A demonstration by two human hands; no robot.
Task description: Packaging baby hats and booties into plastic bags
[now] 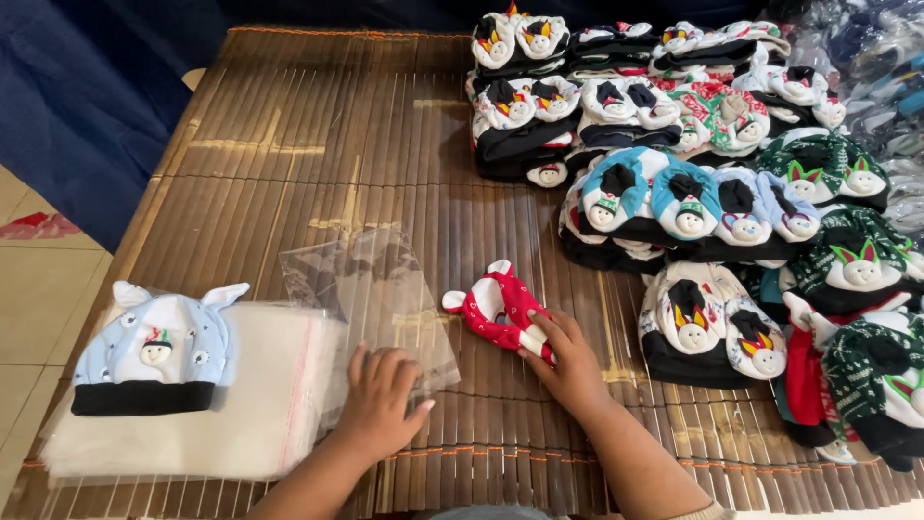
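My right hand (568,361) grips the lower edge of a small red and white baby hat (499,306) with little ears, lying on the bamboo mat (318,144). My left hand (377,400) rests flat, fingers spread, on the near edge of a clear plastic bag (371,289) that lies on the mat. To the left of that hand is a stack of clear plastic bags (260,404), with a light blue hat with ears and a black band (159,351) on top.
Piles of baby hats (693,193) in white, blue, green and red fill the right side of the mat. A dark blue cloth (87,106) lies at the upper left, and tiled floor (34,289) shows at the left.
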